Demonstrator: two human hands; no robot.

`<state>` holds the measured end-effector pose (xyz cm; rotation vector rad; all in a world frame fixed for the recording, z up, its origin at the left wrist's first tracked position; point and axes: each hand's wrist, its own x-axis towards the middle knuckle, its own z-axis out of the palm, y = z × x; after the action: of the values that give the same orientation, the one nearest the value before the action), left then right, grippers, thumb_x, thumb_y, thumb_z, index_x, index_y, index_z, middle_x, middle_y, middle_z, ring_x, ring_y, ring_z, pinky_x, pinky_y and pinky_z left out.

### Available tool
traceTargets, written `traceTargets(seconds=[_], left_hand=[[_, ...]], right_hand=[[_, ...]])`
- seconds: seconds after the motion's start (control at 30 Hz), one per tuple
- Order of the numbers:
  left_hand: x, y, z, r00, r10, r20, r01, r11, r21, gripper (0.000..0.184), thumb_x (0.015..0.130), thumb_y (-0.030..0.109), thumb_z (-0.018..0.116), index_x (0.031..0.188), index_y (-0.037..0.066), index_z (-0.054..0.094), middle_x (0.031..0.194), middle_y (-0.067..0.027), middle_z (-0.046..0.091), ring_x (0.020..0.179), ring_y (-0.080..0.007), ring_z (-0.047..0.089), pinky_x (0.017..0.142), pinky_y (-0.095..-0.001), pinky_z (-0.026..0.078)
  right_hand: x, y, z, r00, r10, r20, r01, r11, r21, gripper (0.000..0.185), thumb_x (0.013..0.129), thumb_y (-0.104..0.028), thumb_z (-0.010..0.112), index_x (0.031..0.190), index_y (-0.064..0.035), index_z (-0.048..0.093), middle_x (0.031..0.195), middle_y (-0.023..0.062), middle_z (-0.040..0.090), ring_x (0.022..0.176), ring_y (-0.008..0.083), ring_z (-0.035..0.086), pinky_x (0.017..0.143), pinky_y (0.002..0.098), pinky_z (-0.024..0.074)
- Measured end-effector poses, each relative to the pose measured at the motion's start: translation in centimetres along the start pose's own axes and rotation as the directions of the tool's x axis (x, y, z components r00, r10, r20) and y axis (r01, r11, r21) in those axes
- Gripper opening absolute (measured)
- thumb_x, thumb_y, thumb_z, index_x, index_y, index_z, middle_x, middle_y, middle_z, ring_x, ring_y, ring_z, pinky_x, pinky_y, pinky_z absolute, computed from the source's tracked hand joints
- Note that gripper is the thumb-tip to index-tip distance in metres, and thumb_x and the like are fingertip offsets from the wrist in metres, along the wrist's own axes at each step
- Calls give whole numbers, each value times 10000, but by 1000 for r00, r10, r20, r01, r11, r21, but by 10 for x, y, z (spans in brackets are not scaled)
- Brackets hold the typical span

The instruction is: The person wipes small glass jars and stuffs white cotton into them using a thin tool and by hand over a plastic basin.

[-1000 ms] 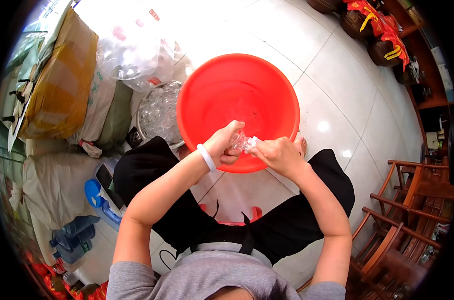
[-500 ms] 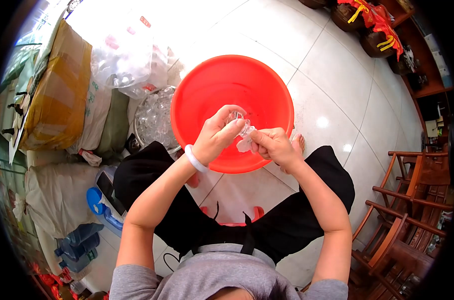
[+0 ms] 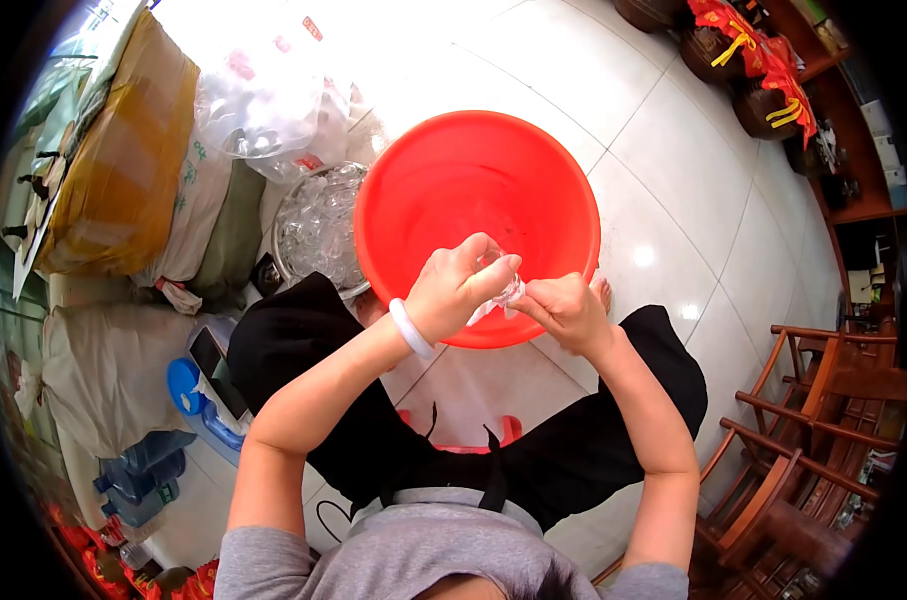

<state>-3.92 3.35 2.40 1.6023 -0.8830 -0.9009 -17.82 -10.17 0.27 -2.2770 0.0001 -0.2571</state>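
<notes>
Over the near part of a large red plastic tub [image 3: 393, 170], my left hand [image 3: 461, 288] is closed around a small clear glass piece [image 3: 511, 291]. Its exact kind is hard to make out between the fingers. From the right, my right hand [image 3: 570, 310] pinches a white cloth or tissue [image 3: 481, 312] against the lower end of the glass. Part of that white material hangs below my left fingers. Beside the tub on the left stands a round metal basin [image 3: 279, 245] heaped with clear glassware [image 3: 318, 225].
Clear plastic bags [image 3: 263, 100] stand behind the basin. A taped cardboard box [image 3: 123, 150] and sacks [image 3: 113, 380] line the left. A phone [image 3: 213, 365] lies near my left knee. Wooden chairs [image 3: 803, 430] stand at right; dark jars [image 3: 708, 55] sit at the upper right.
Both hands have moved slightly down and right in the view, with the glass piece still between them. My left hand has turned and covers more of the glass. The whole view has shifted slightly.
</notes>
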Motion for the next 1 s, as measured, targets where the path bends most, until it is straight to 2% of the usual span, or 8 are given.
traceTargets(seconds=[0.13, 0.23, 0.3, 0.4, 0.53, 0.7, 0.93, 1.0], left_hand=[[0, 1, 0, 997, -80, -10, 80, 996, 24, 398, 839, 342, 527, 831, -55, 549, 694, -179, 610, 659, -234, 616, 592, -305, 466], [1, 2, 0, 997, -77, -21, 78, 995, 63, 399, 836, 343, 531, 828, -56, 551, 692, -176, 608, 654, -224, 615, 584, -303, 465], [1, 4, 0, 996, -86, -1, 86, 995, -45, 397, 835, 341, 536, 835, -55, 547, 693, -173, 609, 653, -215, 615, 584, -301, 466], [0, 8, 1, 1000, -28, -11, 27, 998, -64, 390, 834, 335, 539, 851, -54, 541, 690, -166, 609, 657, -205, 616, 587, -305, 469], [-2, 9, 2, 1000, -15, 1, 15, 994, -107, 377, 833, 328, 543, 860, -48, 533, 695, -163, 613, 652, -217, 615, 580, -305, 471], [-4, 5, 0, 999, 39, 36, -43, 994, 103, 359, 842, 327, 544, 857, -32, 536, 718, -166, 619, 628, -283, 595, 562, -314, 478], [-3, -8, 2, 970, 237, 58, -243, 923, 299, 380, 844, 345, 527, 830, -35, 535, 649, -150, 558, 637, -263, 604, 504, -336, 454], [4, -13, 3, 991, -131, -3, 131, 991, 22, 372, 842, 360, 510, 798, -8, 532, 584, -93, 500, 553, -178, 552, 406, -286, 375]], right_hand=[[1, -1, 3, 1000, -11, -12, 9, 985, -170, 129, 834, -113, 594, 777, -3, 630, 630, 108, 595, 513, 237, 555, 468, 290, 415], [-4, 5, 13, 993, -27, -112, 19, 998, -67, 195, 816, -138, 615, 681, -5, 568, 556, 96, 540, 467, 232, 533, 425, 307, 403], [-4, -3, 12, 987, 105, -121, -63, 948, 312, 137, 824, -113, 605, 767, 10, 621, 610, 101, 592, 506, 186, 575, 456, 274, 419], [0, -19, 4, 970, 228, -81, -159, 853, 497, 130, 835, -102, 597, 844, 19, 643, 654, 100, 625, 542, 146, 590, 482, 256, 426], [0, -22, 3, 974, 219, -61, -154, 834, 530, 128, 836, -99, 600, 855, 20, 643, 657, 90, 631, 540, 126, 584, 480, 254, 424], [-2, -13, 5, 995, -3, -103, 5, 1000, 16, 147, 793, -90, 634, 699, 8, 578, 566, 91, 557, 457, 198, 538, 411, 290, 399], [0, -10, 3, 991, -107, -82, 79, 954, -290, 227, 773, -115, 638, 642, -21, 478, 539, 93, 518, 449, 251, 526, 388, 339, 387], [0, -7, 5, 994, -85, -69, 58, 944, -323, 236, 792, -146, 623, 649, -27, 478, 521, 85, 503, 451, 262, 523, 394, 346, 393]])
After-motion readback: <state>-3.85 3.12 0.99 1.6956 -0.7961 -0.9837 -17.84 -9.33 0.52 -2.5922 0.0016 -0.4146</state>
